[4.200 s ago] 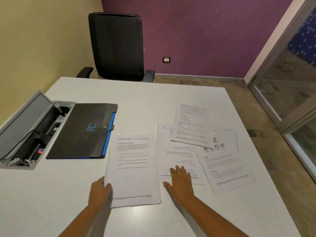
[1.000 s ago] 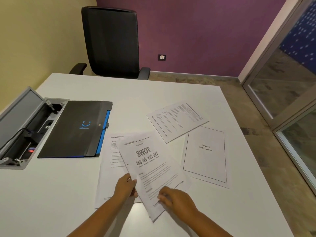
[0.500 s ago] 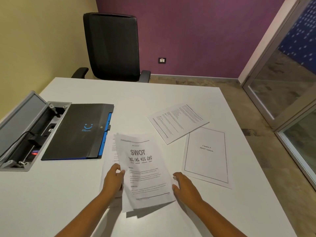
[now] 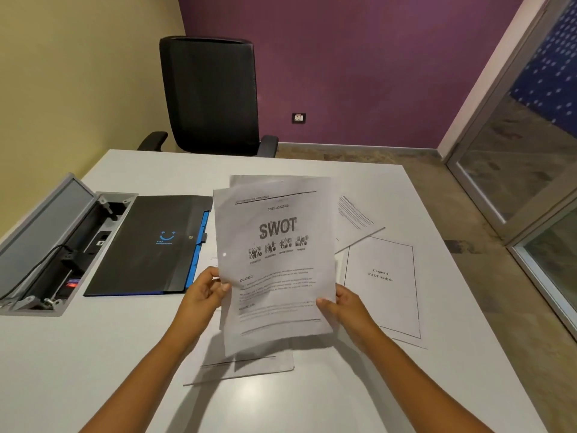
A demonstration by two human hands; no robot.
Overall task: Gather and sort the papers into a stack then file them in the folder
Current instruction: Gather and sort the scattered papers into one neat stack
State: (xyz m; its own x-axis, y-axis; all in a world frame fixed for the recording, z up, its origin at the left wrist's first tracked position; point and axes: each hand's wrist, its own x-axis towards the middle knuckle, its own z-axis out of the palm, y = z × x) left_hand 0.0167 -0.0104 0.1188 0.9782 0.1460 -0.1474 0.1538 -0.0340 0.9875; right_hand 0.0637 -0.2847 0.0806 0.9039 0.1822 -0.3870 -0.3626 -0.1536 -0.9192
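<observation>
I hold a few printed sheets up off the table, the "SWOT" page [image 4: 274, 260] in front and another sheet's top edge showing behind it. My left hand [image 4: 204, 292] pinches the left edge and my right hand [image 4: 340, 303] pinches the right edge. Under them a text sheet [image 4: 246, 364] lies flat on the white table [image 4: 93, 354]. To the right lie the "Chapter 4 SWOT Analysis" cover page [image 4: 382, 285] and a tilted text page [image 4: 356, 220]. The black folder with a blue spine [image 4: 150, 245] lies closed at the left.
An open grey cable box [image 4: 46, 245] with plugs and a wire is set into the table's left edge. A black office chair [image 4: 212, 98] stands behind the table. Glass door panels [image 4: 530, 151] are at the right.
The SWOT page has risen from lying tilted on the table to being held upright in both hands. Four seconds ago both hands lay flat on spread-out sheets.
</observation>
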